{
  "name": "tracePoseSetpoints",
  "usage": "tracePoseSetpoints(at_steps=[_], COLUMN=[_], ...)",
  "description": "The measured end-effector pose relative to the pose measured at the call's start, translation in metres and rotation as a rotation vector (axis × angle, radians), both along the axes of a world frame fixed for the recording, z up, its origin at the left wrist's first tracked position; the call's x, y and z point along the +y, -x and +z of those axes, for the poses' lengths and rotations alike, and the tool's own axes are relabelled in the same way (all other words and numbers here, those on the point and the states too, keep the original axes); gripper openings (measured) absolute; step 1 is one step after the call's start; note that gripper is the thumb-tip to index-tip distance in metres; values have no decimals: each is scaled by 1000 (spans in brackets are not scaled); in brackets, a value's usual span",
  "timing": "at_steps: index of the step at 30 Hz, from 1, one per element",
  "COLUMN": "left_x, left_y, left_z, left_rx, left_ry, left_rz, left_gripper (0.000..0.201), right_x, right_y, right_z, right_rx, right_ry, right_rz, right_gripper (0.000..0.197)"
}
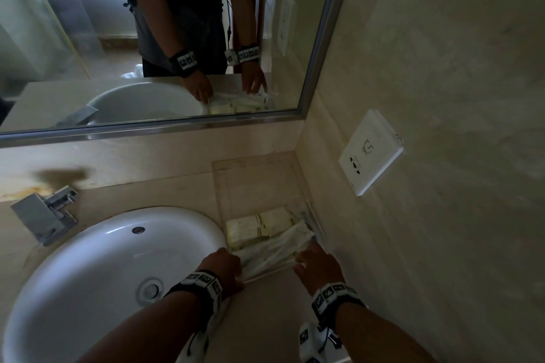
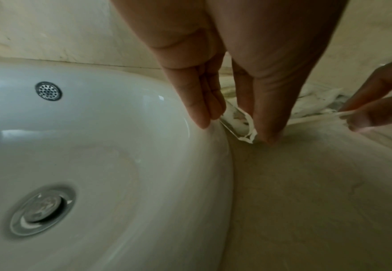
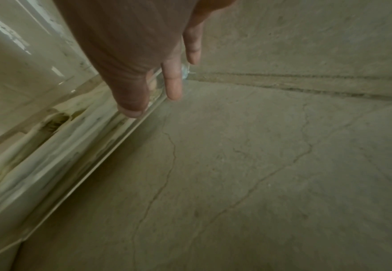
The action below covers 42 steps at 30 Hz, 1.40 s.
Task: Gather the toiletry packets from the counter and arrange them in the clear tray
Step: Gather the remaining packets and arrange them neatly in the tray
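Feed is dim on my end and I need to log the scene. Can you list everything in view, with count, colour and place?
clear tray: one, transparent, in the counter corner right of the sink
flat packets: two or so, pale yellow, inside the tray
long packets: a bundle, count unclear, white, across the tray's near end
sink: one, white, left of the tray
faucet: one, chrome, behind the sink
mirror: one, metal-framed, on the back wall
wall socket: one, white, right wall
counter: beige stone
left hand: pinches the bundle's left end
right hand: fingers on the bundle's right end, at the tray wall
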State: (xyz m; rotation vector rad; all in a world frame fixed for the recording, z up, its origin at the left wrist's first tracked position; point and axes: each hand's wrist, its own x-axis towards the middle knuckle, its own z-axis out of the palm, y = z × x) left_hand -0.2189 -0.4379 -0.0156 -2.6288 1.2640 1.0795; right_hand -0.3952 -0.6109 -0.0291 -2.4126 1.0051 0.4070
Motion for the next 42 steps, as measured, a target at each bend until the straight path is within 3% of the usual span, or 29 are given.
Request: tracePoseSetpoints(at_steps=[5, 8, 9, 13, 20, 24, 28, 37, 42], left_x=[2, 4, 4, 6, 7, 8, 7, 5, 6], left_y=[-2, -5, -6, -7, -12, -16, -18, -20, -18], left_z=[-3, -2, -3, -3, -4, -3, -2, 0, 1], left_rx=[-1, -8, -6, -16, -29, -19, -22, -34, -34], left_ry=[31, 42, 43, 53, 66, 78, 69, 57, 62], left_rz=[29, 29, 29, 32, 40, 44, 36, 15, 22], left_gripper=[39, 40, 40, 42, 42, 41, 42, 40, 38], right_x=[-2, -8, -8, -4, 1, 2, 3, 2, 5], right_y=[-3, -3, -2, -3, -7, -7, -6, -9, -9], right_z=[0, -24, -25, -5, -8, -8, -10, -14, 3], right_rx=[31, 21, 24, 84, 39, 42, 61, 29, -20], right_ry=[47, -39, -55, 29, 32, 85, 127, 65, 149], right_rz=[2, 51, 55, 114, 96, 117, 135, 137, 49], right_gripper=[37, 69, 71, 33, 54, 32, 46, 33, 30])
